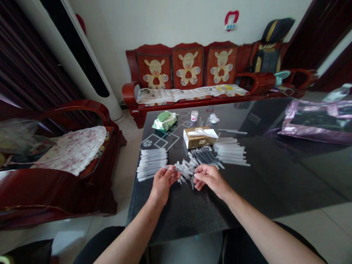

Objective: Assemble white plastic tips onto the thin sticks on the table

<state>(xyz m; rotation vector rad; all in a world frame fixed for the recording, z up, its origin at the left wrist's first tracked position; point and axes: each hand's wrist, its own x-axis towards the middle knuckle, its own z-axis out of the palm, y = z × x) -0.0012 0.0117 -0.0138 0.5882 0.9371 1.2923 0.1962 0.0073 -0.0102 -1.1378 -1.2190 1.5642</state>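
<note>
My left hand (164, 181) is closed in a pinch on a slim translucent pen barrel (176, 169), which points toward the pile in the middle. Beside that pile of small whitish plastic pieces (186, 169), my right hand (209, 180) has its fingers curled together; what they hold, if anything, I cannot make out. A row of whitish pen barrels (152, 160) lies left of my hands. Thin dark pen refills (206, 156) are bunched behind my right hand, and another row of translucent white tubes (231, 150) lies to their right.
Behind the rows stands a gold tissue box (200, 137). Farther back on the dark table (270, 175) are a green wipes pack (165, 121), a small white jar (194, 115) and crumpled tissue (214, 118). A purple-edged plastic bag (317, 123) lies at the right.
</note>
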